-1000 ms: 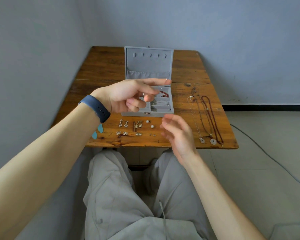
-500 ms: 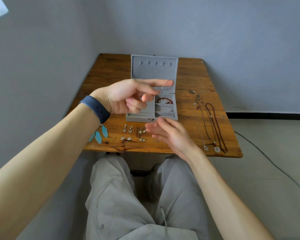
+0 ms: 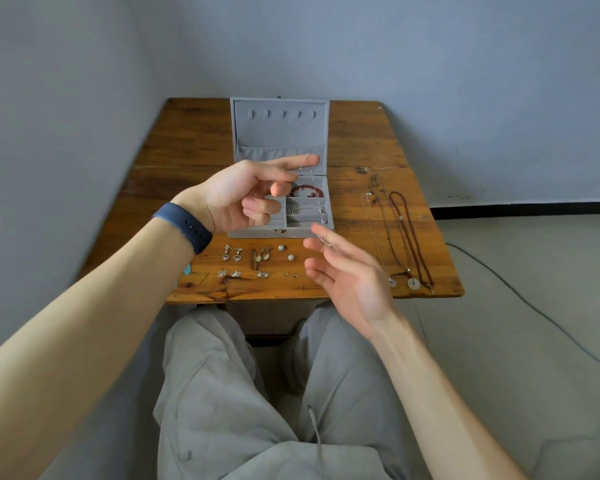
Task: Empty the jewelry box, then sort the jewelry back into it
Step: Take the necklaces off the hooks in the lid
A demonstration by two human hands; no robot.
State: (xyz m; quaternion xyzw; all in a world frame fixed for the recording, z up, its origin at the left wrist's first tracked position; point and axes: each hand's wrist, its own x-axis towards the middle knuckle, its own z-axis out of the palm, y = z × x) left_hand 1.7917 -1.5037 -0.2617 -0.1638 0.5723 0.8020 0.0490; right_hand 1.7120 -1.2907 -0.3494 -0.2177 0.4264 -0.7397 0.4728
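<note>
The grey jewelry box (image 3: pixel 279 133) stands open at the back middle of the wooden table (image 3: pixel 187 150). A red bead bracelet (image 3: pixel 307 191) and a silver bangle (image 3: pixel 305 208) lie in its right compartments. My left hand (image 3: pixel 243 195) is raised in front of the box, index finger stretched out, the other fingers curled. A thin silver chain (image 3: pixel 322 218) hangs from that index finger. Its lower end touches the fingertips of my right hand (image 3: pixel 347 278), which is held open, palm up, near the table's front edge.
Several pairs of earrings (image 3: pixel 231 253) and pearl studs (image 3: pixel 280 248) lie in rows in front of the box. Long necklaces (image 3: pixel 409 237) are laid out on the table's right side. A teal earring (image 3: pixel 187 270) peeks out behind my left wrist. A cable (image 3: pixel 499 282) crosses the floor at right.
My right hand has come up under the hanging chain and now touches its lower end. My left hand has stayed raised in front of the box.
</note>
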